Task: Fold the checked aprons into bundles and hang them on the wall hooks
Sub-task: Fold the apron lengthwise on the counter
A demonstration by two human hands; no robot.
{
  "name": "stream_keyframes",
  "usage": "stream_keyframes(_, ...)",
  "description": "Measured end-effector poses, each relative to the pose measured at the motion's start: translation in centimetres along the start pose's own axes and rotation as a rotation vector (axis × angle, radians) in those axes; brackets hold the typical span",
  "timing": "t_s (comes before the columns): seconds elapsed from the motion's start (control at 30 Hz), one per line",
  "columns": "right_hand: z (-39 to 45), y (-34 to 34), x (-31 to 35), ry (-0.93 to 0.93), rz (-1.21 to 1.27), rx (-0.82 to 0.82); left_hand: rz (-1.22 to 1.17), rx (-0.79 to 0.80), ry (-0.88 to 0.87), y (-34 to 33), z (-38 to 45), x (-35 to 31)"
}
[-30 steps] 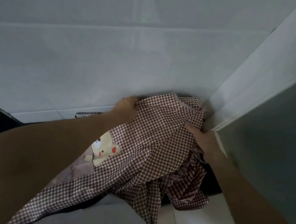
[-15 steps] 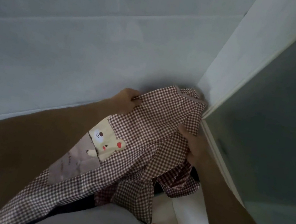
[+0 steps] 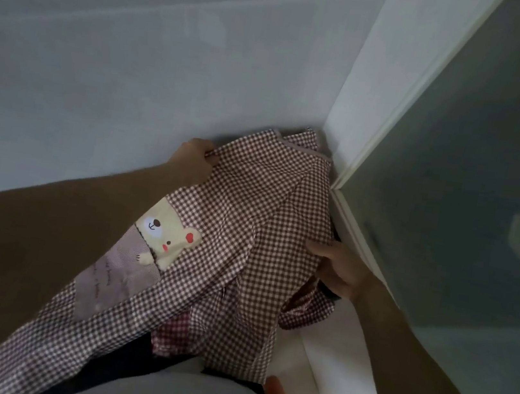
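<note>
My left hand (image 3: 194, 160) pinches top edge of checked apron (image 3: 247, 228); my right hand (image 3: 337, 269) curls round right side fold. Apron spread against wall (image 3: 102, 72) in corner. Folding underway; next: bring sides together. Hooks unseen.

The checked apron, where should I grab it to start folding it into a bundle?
Probably by the top hem of the checked apron, from both sides. The left hand already pinches its upper left edge and the right hand holds the right side, so the cloth hangs flat between them, bear patch facing out.
</note>
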State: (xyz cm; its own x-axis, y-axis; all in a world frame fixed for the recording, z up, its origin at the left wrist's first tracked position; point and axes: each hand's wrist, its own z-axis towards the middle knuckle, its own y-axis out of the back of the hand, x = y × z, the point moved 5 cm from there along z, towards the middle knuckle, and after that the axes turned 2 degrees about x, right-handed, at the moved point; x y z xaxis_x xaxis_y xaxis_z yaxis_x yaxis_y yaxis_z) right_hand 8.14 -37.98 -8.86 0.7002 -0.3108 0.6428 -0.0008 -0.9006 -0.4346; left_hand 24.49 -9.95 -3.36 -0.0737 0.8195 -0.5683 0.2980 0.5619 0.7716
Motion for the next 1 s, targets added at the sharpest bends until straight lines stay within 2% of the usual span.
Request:
stream_keyframes(0.1,-0.2,2.0,1.2,0.118,0.121,-0.093,0.016,-0.059,0.03,0.3,0.3,0.1)
stream_keyframes(0.2,-1.1,3.2,1.0,0.113,0.089,-0.217,-0.023,-0.124,0.042,0.4,0.3,-0.1)
stream_keyframes(0.37,-2.8,1.8,-2.4,-0.065,-0.16,-0.057,-0.06,-0.127,0.043,-0.4,0.4,-0.5)
stream_keyframes(0.43,-3.5,1.8,-2.4,0.001,-0.097,-0.081,-0.067,-0.151,0.052,-0.3,0.3,-0.5)
stream_keyframes(0.5,-4.6,2.4,-1.7,0.118,0.002,-0.202,-0.078,-0.164,0.074,-0.3,0.5,-0.5)
stream_keyframes(0.57,-5.6,3.5,-1.4,0.226,-0.023,-0.324,-0.08,-0.168,0.089,-0.3,0.5,-0.4)
stream_keyframes(0.63,-6.4,3.4,-2.1,0.172,-0.148,-0.285,-0.084,-0.173,0.104,-0.5,0.6,-0.3)
stream_keyframes(0.73,-7.1,2.4,-4.7,-0.061,-0.365,-0.152,-0.088,-0.168,0.13,-1.0,0.5,-0.3)
stream_keyframes(0.8,-7.6,2.1,-5.0,-0.04,-0.387,-0.194,0.003,-0.184,0.163,-1.5,-0.3,-0.8)
stream_keyframes(0.87,-8.0,2.0,-4.3,0.043,-0.361,-0.289,0.091,-0.224,0.022,-2.9,-2.4,-2.6)
stream_keyframes(0.93,-8.6,1.9,-3.2,0.116,-0.38,-0.374,0.027,-0.23,-0.251,-4.9,-5.9,-5.0)
stream_keyframes(1.0,-9.1,1.8,-2.1,0.158,-0.441,-0.436,-0.068,-0.122,-0.467,-7.6,-9.8,-6.9)
